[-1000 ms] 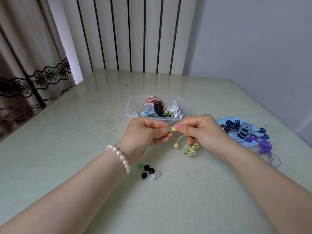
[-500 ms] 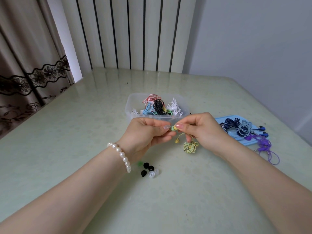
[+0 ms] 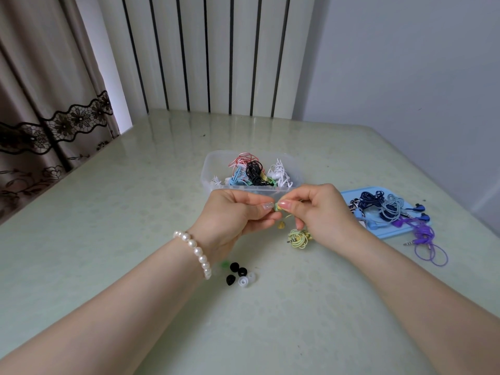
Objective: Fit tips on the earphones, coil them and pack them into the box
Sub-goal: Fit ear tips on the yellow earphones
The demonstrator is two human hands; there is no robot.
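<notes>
the yellow earphones (image 3: 297, 238) are the set in work: their coiled cable with its plug lies on the tabletop (image 3: 135, 212) just under my right hand (image 3: 322, 212), one bud (image 3: 281, 225) dangles between the hands, and the other bud sits at the point where the two hands meet. there a small green tip (image 3: 276, 207) is pinched between the fingers (image 3: 266, 205) of my left hand (image 3: 232, 215), while the right hand's thumb and forefinger clamp the bud against it. so both hands are closed on something, left on the tip, right on the earphone.

compared with a second ago, the hands have risen a little and drawn closer to the clear box (image 3: 251, 171), the free bud hangs shorter, and the coil has shifted with them. i judge the tip is being pressed home on the first bud, with the second bud, the coiling and the packing left to do.

further out, spare tips (image 3: 238, 273), black and clear, lie near the left wrist with its pearl bracelet (image 3: 196, 251). the box already holds several coiled sets. to the right a blue tray (image 3: 349, 194) carries more earphones, and a purple cable (image 3: 426, 239) trails off it onto the tabletop.

i can read no brand, label or writing anywhere.
</notes>
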